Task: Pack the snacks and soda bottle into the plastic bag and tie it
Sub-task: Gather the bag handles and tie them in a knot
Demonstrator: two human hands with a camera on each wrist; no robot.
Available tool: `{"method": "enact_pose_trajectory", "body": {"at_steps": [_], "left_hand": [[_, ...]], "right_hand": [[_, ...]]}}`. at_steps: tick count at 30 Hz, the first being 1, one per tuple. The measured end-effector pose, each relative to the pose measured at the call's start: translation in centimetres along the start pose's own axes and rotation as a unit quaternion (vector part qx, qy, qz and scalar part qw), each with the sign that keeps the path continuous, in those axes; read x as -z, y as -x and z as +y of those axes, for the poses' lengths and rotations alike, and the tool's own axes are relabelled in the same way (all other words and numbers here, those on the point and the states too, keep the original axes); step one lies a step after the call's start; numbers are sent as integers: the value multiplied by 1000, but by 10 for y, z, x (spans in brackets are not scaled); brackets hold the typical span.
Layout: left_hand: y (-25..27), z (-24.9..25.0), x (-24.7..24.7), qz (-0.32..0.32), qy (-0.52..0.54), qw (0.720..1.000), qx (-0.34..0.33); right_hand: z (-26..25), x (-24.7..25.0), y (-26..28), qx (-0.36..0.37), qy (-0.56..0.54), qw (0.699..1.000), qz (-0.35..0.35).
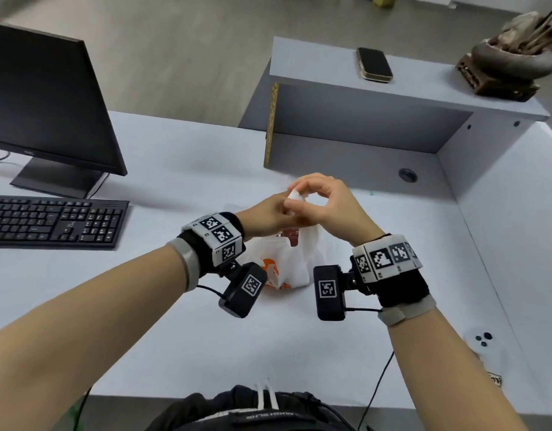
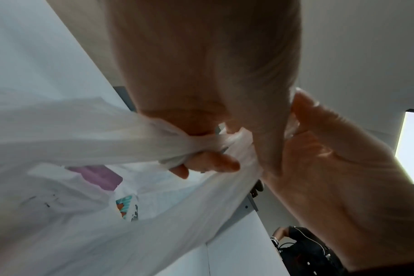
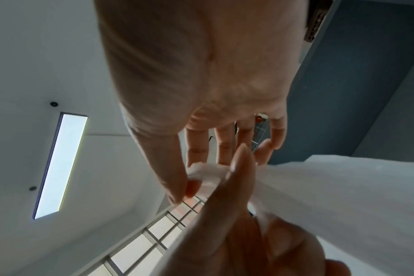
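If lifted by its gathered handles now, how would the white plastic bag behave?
The thin white plastic bag would likely sag and swing; its film bunches limply where the left hand and right hand pinch it. Visible packets suggest little weight.

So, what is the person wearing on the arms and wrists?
The forearms are bare. Each wrist has a black wrap with a grey strap, a white band of black square markers, and a black camera block bearing its own marker. Thin black cables run from both blocks.

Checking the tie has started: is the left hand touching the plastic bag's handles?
Touching. The left wrist view shows the left hand with its fingers curled round the bunched handles of the plastic bag.
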State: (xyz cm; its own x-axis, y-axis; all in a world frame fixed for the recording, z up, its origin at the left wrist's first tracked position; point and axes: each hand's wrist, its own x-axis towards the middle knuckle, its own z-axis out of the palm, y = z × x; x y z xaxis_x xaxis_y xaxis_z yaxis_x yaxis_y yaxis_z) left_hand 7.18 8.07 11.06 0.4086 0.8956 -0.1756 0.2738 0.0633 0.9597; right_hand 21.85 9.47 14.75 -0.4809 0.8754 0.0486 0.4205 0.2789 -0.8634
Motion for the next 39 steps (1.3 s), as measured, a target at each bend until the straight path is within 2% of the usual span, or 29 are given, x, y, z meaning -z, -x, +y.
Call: {"method": "enact_pose_trajectory", "body": {"at_steps": [4, 8, 12, 15, 18, 21, 23, 25, 27, 29, 30, 31, 33, 35, 37, 39], "left_hand": [[-8, -1, -6, 11, 3, 1000, 23], [-13, -2, -4, -44, 62, 996, 40], [-14, -4, 1, -66, 125, 987, 70], [-14, -6, 4, -44, 105, 990, 81], [-18, -13, 8, -1, 155, 983, 103], [-19, -20, 14, 35, 237, 963, 120], [-18, -21, 17, 54, 232, 963, 127], [-18, -22, 20, 65, 229, 961, 138], [-18, -21, 22, 68, 197, 968, 141], [-16, -16, 21, 57, 95, 986, 123], [-14, -14, 20, 53, 29, 992, 107], [-13, -12, 18, 56, -31, 994, 87], [-11, -11, 17, 62, -121, 989, 53], [-9, -14, 16, 71, -167, 983, 37], [-9, -19, 15, 103, -197, 975, 12], [-10, -24, 16, 147, -222, 964, -27]], "right_hand": [[11, 6, -1, -6, 60, 998, -14], [27, 21, 0, -48, -41, 997, -41], [38, 26, -1, -49, -43, 996, -58], [42, 24, -5, -57, -14, 996, -66], [46, 20, -8, -48, 40, 995, -79], [48, 16, -4, -23, -1, 999, -26], [48, 9, 1, -12, -57, 998, 22], [49, -1, 8, -9, -89, 996, 13], [52, -10, 13, -18, -60, 995, -76], [58, -14, 15, -48, -24, 985, -162], [60, -14, 14, -64, -17, 986, -154], [62, -13, 11, -73, -18, 991, -110], [64, -12, 1, -76, -57, 995, 20], [61, -13, -12, -71, -107, 988, 82], [56, -15, -25, -81, -132, 987, 39], [49, -17, -32, -148, -80, 984, -54]]}}
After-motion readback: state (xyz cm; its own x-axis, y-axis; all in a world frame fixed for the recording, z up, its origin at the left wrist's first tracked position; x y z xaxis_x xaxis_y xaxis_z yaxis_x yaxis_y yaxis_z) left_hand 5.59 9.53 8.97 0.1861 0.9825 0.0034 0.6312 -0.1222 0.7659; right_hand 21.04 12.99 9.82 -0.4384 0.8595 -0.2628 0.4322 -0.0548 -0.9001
